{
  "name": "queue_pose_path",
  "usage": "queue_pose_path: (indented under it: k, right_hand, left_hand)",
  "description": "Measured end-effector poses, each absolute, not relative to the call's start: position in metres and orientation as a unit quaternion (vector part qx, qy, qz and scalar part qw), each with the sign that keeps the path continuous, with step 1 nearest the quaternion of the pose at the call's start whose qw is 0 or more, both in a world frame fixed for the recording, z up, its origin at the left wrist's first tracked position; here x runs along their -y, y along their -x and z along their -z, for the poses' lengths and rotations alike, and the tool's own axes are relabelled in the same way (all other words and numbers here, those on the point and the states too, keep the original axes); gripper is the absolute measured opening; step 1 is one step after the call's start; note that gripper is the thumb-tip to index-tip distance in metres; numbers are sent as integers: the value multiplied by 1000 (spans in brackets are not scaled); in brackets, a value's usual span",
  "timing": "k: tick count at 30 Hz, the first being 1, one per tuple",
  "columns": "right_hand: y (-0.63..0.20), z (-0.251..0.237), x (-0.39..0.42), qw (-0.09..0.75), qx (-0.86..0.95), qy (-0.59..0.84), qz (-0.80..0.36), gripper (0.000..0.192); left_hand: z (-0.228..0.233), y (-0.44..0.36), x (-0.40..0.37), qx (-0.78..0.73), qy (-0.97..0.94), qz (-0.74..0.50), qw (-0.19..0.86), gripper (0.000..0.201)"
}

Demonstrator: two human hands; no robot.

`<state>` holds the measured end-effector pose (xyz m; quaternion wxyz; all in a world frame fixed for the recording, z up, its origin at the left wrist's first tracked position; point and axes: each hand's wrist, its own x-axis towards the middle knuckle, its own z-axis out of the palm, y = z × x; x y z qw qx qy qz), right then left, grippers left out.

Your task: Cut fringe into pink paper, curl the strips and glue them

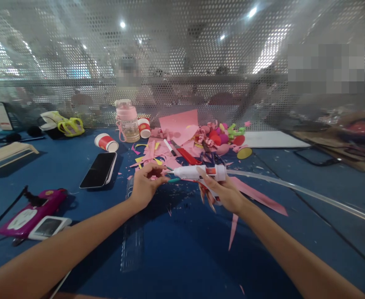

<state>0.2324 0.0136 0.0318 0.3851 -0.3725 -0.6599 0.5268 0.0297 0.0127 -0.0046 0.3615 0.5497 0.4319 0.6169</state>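
Observation:
My right hand (224, 189) is closed around a white glue gun (188, 172) with an orange part in its side. From the back of the gun a long clear glue stick (294, 187) runs off to the right. My left hand (146, 182) is pinched on a small green piece (173, 180), right by the gun's metal nozzle. The fingers partly hide this piece, so its full shape does not show. Pink paper strips (260, 195) lie beside and beneath my right hand. A clear ruler (132, 245) rests on the blue table below my left hand.
Behind my hands are pink paper scraps (179, 133), a red cutter (187, 153) and coloured pieces (223, 137). To the left are a phone (98, 170), paper cups (106, 142), a bottle (128, 122), a purple case (34, 211) and a wooden stand (9, 158). Perforated metal (182, 54) stands behind.

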Motion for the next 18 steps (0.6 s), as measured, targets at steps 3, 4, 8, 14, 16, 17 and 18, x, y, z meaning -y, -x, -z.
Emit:
queue_pose_path:
  k: [3,4,8,14,16,17,18]
  right_hand:
    - [-232,-32,-13,379,666,372,-524,44]
    - [-232,-32,-14,379,672,368,-519,44]
    - [-243,-33,-21,399,702,372,-458,44]
    - [-279,-59,-35,250,808,530,-62,22]
    - [-283,-71,-34,134,789,598,30,24]
    - [-283,-76,-32,94,769,629,61,28]
    - [-282,-79,-31,65,745,658,82,31]
  left_hand:
    - [1,-31,-12,-439,-539,-624,358,21]
    - [0,-31,-12,-442,-535,-626,357,20]
    - [-2,-32,-11,-454,-528,-624,356,20]
    - [1,-31,-13,-487,-548,-581,353,19]
    - [3,-31,-14,-497,-551,-569,355,19]
    - [4,-30,-14,-502,-552,-564,355,19]
    - [4,-30,-14,-505,-552,-561,355,19]
